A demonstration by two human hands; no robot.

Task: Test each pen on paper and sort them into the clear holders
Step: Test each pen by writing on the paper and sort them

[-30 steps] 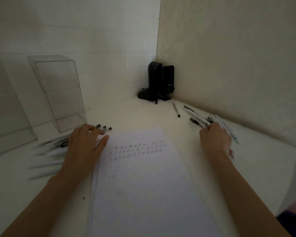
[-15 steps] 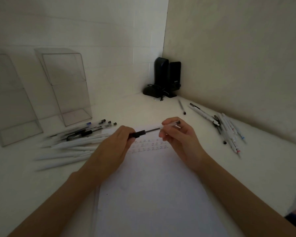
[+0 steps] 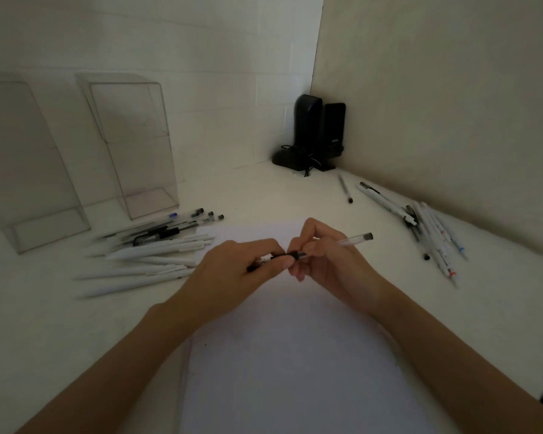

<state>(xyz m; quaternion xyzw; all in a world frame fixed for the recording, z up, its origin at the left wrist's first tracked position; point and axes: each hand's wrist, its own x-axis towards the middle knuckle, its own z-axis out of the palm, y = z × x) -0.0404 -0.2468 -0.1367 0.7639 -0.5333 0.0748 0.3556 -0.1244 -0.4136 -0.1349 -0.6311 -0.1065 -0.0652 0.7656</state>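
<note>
Clear pen (image 3: 351,240) pinched in right hand (image 3: 323,261), black cap (image 3: 278,255) gripped by left hand (image 3: 232,270) above the paper (image 3: 289,355): pull straight apart, no twisting.

Single head-worn wide-angle view, looking forward and down over the tabletop (image 3: 295,195), close above both forearms and the paper (image 3: 289,355), facing a wall corner, edges bowed.

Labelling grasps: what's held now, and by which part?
One pen, in both hands: right hand grips the clear barrel, left hand pinches the black cap end. Whether the cap is off can't be told.
</note>
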